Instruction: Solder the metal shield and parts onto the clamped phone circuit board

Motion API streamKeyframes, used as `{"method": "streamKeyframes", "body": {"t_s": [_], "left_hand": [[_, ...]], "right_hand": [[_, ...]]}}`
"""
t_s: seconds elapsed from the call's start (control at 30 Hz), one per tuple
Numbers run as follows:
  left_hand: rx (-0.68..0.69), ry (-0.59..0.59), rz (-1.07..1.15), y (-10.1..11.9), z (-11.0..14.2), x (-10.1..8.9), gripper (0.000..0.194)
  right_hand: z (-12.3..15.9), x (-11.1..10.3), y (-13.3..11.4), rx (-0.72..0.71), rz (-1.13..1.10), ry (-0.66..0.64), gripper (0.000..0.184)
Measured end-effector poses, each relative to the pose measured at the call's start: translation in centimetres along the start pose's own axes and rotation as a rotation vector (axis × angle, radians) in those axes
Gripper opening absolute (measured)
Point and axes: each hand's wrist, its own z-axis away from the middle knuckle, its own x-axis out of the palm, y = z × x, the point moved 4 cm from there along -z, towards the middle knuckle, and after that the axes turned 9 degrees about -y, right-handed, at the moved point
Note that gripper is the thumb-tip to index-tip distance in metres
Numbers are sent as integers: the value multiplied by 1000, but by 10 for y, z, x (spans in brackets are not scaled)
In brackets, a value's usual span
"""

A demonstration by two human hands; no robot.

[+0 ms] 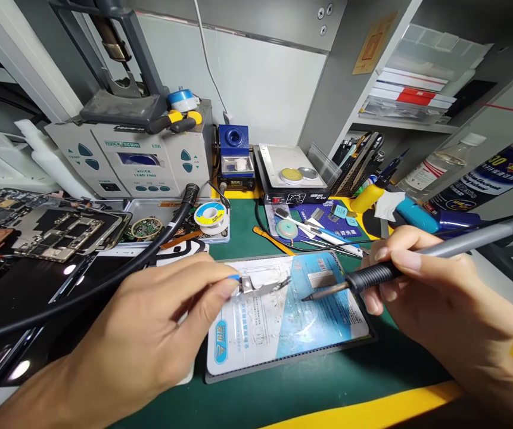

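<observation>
My left hand [149, 333] is closed in a pinch on metal tweezers [263, 284] whose tips point right over a blue and white mat [283, 322]. My right hand [435, 298] grips a soldering iron [399, 268] like a pen, its dark tip angled down to the left, close to the tweezer tips. A small grey metal piece [321, 279] lies on the mat just above the iron's tip.
A grey rework station [135, 158] and a blue soldering station [235, 158] stand at the back. A hot plate [289, 173], solder spool [211, 215], circuit boards [59, 232], a black hose [117, 268] and loose tools [323, 235] crowd the green bench.
</observation>
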Motion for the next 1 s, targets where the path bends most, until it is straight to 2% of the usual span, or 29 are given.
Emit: {"method": "streamKeyframes", "body": {"t_s": [0.07,0.1,0.17,0.23,0.33,0.5,0.73,0.83,1.0], "left_hand": [[226,114,-207,8,6,2,21],[303,117,-283,9,9,5,27],[436,53,-392,11,14,12,33],[485,4,-442,11,17,17,36],[485,1,-433,12,18,18,31],[454,24,-446,18,14,18,23],[269,94,-487,16,11,20,25],[285,128,-482,15,15,23,20],[321,141,-443,13,21,27,19]], "right_hand": [[-3,-2,-4,-37,-15,17,14],[-5,-4,-5,-47,-18,26,12],[-7,-5,-7,-57,-16,38,12],[-8,-7,-6,-62,-2,59,12],[-8,-9,0,-50,43,81,11],[-9,-8,18,148,57,19,7],[-17,-7,29,278,-6,-98,17],[-17,-8,35,303,3,-126,20],[-9,-8,40,315,54,-151,12]]}}
